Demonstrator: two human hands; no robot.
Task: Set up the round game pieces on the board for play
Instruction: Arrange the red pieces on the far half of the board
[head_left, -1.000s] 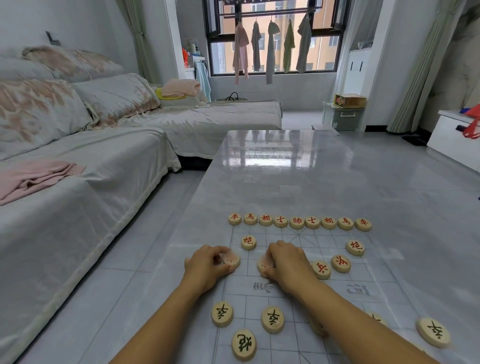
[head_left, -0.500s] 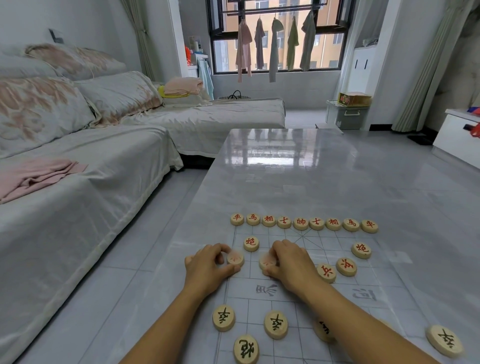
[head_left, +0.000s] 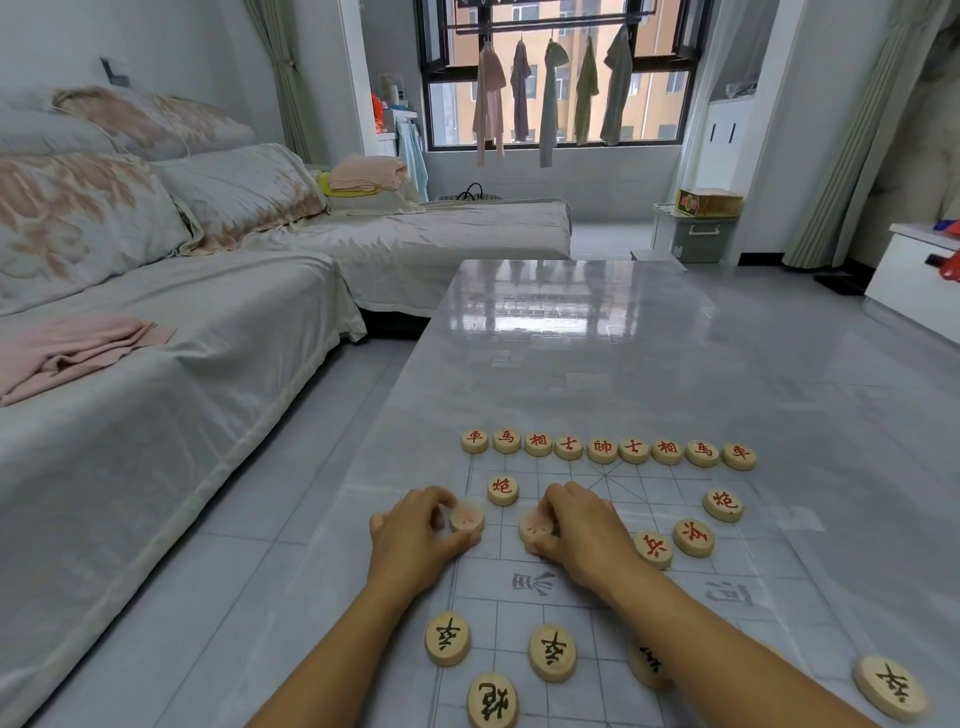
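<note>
I see pale wooden discs with carved characters, red on the far side and black nearer me, lying on a thin translucent gridded board (head_left: 597, 691) spread over a glossy grey table (head_left: 571, 353). A row of nine red pieces (head_left: 602, 450) lines the far edge, with red cannon pieces (head_left: 502, 490) behind it. My left hand (head_left: 415, 540) pinches one blurred red disc (head_left: 466, 518) at the board's left edge; my right hand (head_left: 582, 530) pinches another red disc (head_left: 535, 527) a few lines over, hands apart. Compared with half a second ago, both discs sit in much the same spots, barely shifted. Black pieces (head_left: 552, 653) lie loose near my forearms.
</note>
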